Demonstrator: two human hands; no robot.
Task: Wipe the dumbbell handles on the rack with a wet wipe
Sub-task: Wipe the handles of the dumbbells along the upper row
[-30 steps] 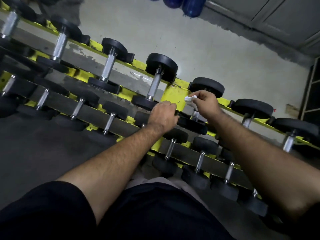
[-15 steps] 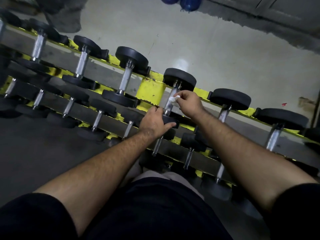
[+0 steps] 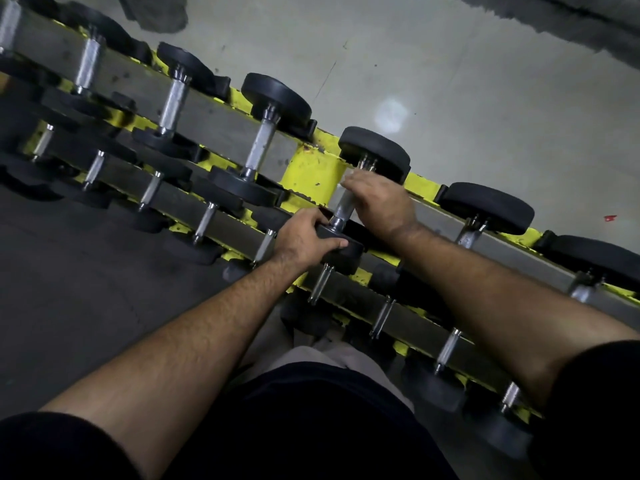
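The right hand [image 3: 377, 202] was curled around the upper part of a knurled chrome dumbbell handle [image 3: 343, 207], with a scrap of white wet wipe [image 3: 347, 177] showing at the fingertips, pressed between the fingers and the metal just below the far black rubber dumbbell head [image 3: 375, 150]. The left hand [image 3: 304, 240] gripped the near black rubber dumbbell head [image 3: 343, 249] of the same dumbbell, thumb lying across its front face and fingers wrapped over its top edge.

This dumbbell sat on the upper tier of a long yellow-painted steel dumbbell rack [image 3: 311, 178] that ran diagonally from upper left to lower right, right beside a broad yellow upright with chipped paint. More black-headed dumbbells with chrome handles lay in a row on either side along the same tier, one immediate neighbour to the left [image 3: 263, 143] and one to the right [image 3: 485, 207]. A lower tier of smaller dumbbells [image 3: 207, 223] ran parallel, nearer the person.

Beyond the rack was a pale grey concrete floor [image 3: 450, 81] carrying a bright spot of reflected light. Both forearms were bare, ending in dark short sleeves [image 3: 52, 448] at the bottom of the view.
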